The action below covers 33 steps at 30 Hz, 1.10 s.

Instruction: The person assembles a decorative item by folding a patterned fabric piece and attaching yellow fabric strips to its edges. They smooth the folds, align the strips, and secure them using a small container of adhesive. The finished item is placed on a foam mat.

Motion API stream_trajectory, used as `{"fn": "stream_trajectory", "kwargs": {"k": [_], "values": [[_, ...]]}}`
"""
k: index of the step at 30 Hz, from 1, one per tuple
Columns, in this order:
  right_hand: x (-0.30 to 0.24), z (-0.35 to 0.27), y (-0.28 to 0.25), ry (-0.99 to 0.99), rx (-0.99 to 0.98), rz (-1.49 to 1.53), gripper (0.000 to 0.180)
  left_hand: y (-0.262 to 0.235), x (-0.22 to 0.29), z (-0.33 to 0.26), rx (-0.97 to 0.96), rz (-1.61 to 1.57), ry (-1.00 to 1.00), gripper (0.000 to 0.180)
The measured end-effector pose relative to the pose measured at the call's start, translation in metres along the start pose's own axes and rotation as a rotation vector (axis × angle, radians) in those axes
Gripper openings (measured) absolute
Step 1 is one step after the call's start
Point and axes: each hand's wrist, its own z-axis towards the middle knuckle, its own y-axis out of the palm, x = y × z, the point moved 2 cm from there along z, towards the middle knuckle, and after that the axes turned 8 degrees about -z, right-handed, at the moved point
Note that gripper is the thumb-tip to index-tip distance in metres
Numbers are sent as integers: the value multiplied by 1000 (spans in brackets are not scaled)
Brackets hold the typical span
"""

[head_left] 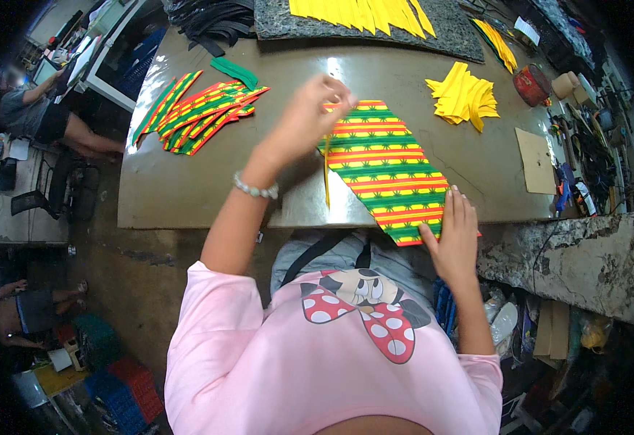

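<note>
A stack or sheet of fabric-like material, striped red, yellow and green with dark leaf shapes, lies slanted at the table's front edge. Flat against its lower right edge rests my right hand, fingers stretched out. My left hand is raised over the sheet's upper left corner, its fingers bent and pinched together. From beneath that hand a narrow yellow-orange strip hangs down beside the sheet's left edge. What sits between the left fingertips is too small to make out.
On the metal-topped table, striped pieces and a green piece lie left. Yellow strips lie right, more on a dark stone slab behind. A red round container and brown card stand near the right edge.
</note>
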Motion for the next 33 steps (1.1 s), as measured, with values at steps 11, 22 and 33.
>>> {"fn": "stream_trajectory", "kwargs": {"k": [11,22,33], "values": [[-80,68,-66,-118,194,334,65,-77,17,-27,402,-560,-427,33],[-142,153,-25,7,-737,1763,28,-90,16,-68,665,-601,-364,26],[-129,186,-20,182,-679,1844,24,-85,-2,-155,766,-649,-542,23]]}}
